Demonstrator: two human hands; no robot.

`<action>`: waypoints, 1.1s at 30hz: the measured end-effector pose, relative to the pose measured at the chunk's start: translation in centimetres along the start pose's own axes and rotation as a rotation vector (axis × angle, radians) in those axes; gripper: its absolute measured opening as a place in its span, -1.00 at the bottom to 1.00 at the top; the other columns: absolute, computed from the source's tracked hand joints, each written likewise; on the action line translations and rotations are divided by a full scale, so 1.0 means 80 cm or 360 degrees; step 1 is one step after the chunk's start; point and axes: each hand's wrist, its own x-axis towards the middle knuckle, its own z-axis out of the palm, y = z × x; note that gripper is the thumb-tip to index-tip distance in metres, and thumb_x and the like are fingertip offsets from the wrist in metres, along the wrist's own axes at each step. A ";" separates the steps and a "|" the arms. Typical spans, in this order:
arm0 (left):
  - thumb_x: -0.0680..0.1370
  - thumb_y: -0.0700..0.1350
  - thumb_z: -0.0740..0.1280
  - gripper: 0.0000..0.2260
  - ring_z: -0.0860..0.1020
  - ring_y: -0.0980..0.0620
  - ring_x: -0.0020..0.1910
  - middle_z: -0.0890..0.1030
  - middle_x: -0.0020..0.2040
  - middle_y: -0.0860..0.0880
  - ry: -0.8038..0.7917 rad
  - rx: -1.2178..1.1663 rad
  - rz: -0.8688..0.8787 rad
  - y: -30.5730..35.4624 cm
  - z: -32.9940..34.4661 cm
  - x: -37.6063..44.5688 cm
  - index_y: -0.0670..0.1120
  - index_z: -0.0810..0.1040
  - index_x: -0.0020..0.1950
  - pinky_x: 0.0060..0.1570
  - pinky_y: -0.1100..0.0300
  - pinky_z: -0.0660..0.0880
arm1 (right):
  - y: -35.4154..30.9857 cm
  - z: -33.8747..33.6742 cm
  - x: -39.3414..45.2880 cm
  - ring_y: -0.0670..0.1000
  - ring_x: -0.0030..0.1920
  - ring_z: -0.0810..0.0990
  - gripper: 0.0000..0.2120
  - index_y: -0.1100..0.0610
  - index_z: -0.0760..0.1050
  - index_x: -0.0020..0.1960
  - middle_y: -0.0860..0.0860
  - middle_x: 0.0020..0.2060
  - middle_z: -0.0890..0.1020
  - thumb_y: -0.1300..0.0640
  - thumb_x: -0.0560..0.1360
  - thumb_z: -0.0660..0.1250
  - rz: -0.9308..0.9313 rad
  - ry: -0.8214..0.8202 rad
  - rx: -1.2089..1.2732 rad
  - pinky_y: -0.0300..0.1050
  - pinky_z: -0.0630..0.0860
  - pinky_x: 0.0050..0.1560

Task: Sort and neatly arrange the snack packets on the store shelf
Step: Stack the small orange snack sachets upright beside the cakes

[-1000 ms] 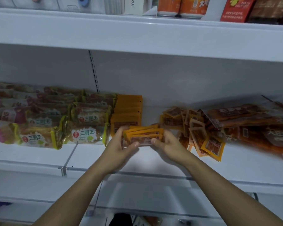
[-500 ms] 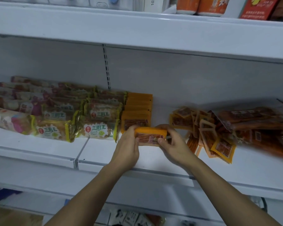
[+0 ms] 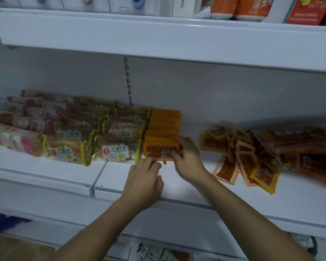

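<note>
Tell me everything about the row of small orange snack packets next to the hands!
The row of small orange plastic snack packets runs front to back on the white shelf, beside the sandwich cakes. The front packet shows brown snack. The right hand holds its right edge; the left hand touches its bottom.

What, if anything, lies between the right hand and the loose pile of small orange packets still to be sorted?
Nothing visible does. The right hand holds the front packets of the neat orange row; only bare white shelf separates it from the loose pile on its right. The left hand is on the other side.
</note>
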 end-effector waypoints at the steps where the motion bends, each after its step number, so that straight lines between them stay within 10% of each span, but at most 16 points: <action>1: 0.55 0.00 0.14 -0.64 0.48 -0.04 0.11 0.52 0.19 -0.01 -0.0004 0.0007 0.0001 0.000 0.001 -0.001 -0.03 0.57 0.25 0.01 0.03 0.48 | -0.001 0.002 0.000 0.03 0.11 0.54 -0.59 -0.01 0.38 0.44 0.02 0.20 0.45 0.17 0.62 0.30 0.0012 -0.0003 0.0002 -0.04 0.55 0.18; 13: 0.54 0.01 0.18 -0.61 0.51 -0.02 0.21 0.54 0.27 -0.02 -0.0031 -0.0090 -0.0072 0.005 -0.001 -0.007 -0.02 0.52 0.33 0.19 0.05 0.50 | 0.001 0.008 -0.022 -0.13 0.01 0.55 -0.48 -0.06 0.37 0.46 -0.02 0.21 0.49 0.13 0.55 0.43 0.0145 0.0246 0.0124 -0.17 0.57 0.04; 33: 0.49 -0.15 0.36 -0.83 0.47 0.00 -0.02 0.52 0.05 -0.01 0.0215 -0.0140 -0.0070 0.006 0.006 -0.011 -0.05 0.58 0.08 -0.09 0.04 0.49 | 0.025 -0.036 -0.067 -0.18 0.11 0.50 -0.48 -0.16 0.38 0.39 -0.14 0.19 0.47 0.06 0.50 0.48 0.0151 0.0183 0.0149 -0.33 0.46 -0.03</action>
